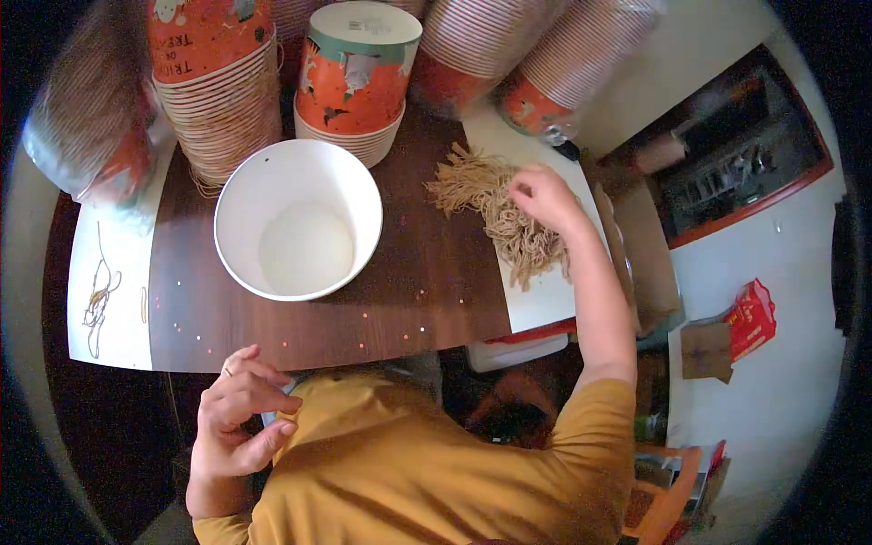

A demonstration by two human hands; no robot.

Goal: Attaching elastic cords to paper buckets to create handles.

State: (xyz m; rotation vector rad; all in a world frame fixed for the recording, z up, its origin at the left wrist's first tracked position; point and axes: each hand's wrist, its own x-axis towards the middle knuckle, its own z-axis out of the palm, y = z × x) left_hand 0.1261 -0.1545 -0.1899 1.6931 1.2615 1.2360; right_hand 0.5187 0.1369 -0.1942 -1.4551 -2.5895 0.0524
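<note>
My right hand [545, 195], right of centre, pinches strands from the pile of tan cord handles [500, 213] beside the empty white paper bucket [298, 218] mid-frame; my left hand [238, 409] waits empty, loosely curled, lower left. I judge I'm picking one handle; next needs separating a single strand.

Right hand [543, 195] reaching, pinched; left hand [238, 413] loosely curled.

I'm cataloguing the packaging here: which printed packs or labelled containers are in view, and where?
Printed paper tubs: stacked behind the white bucket, orange with green band, round.
Sleeved cup stacks: lying at the table's back right, clear wrap, orange-and-white.
Red packet: floor, far right, boxy.
</note>
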